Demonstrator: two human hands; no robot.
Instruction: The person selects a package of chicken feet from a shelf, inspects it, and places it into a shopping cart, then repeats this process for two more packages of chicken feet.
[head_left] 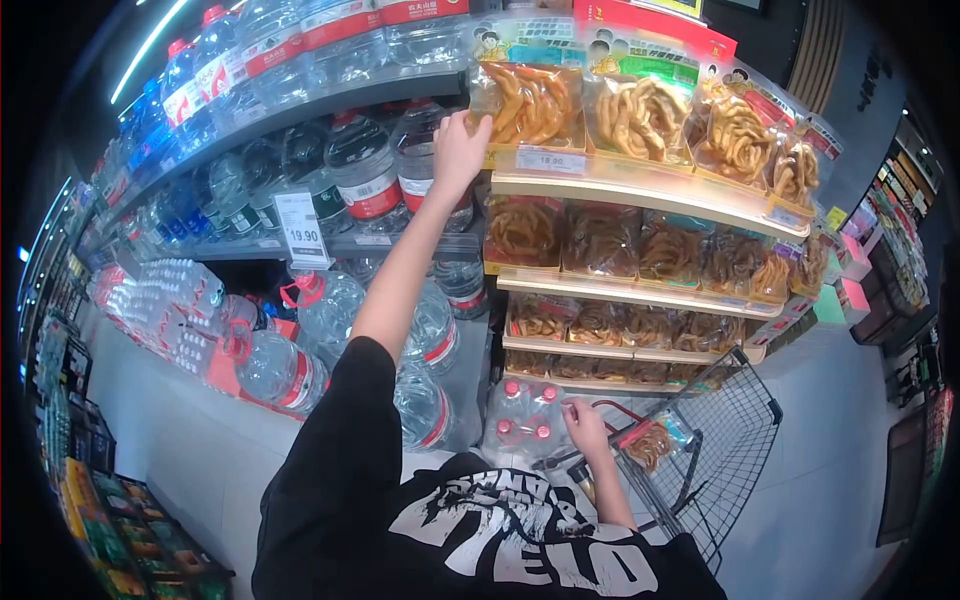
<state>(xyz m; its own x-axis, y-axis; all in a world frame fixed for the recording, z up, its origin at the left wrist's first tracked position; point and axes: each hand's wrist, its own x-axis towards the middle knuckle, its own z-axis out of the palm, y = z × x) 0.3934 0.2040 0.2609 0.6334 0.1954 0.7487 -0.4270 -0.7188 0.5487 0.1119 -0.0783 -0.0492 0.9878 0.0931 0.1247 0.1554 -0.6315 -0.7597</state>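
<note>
My left hand (461,150) reaches up to the top snack shelf, fingers closed at the left edge of a clear packet of what look like chicken feet (532,104). Part of its grip is hidden behind the hand. Beside that packet stand a second packet (640,115) and a third one (735,138). My right hand (586,426) is low, its fingers curled, with nothing visible in them. It is close to the red handle (622,408) of a wire shopping cart (735,440) and a shrink-wrapped pack of bottles (524,425). One snack packet (655,440) lies in the cart.
Large water bottles (362,165) line the shelves on the left, and more jugs (282,368) stand low by the floor. A price sign (301,231) sticks out from the shelf edge. Lower snack shelves (620,285) hold rows of packets. Dark crates (140,530) stand at lower left.
</note>
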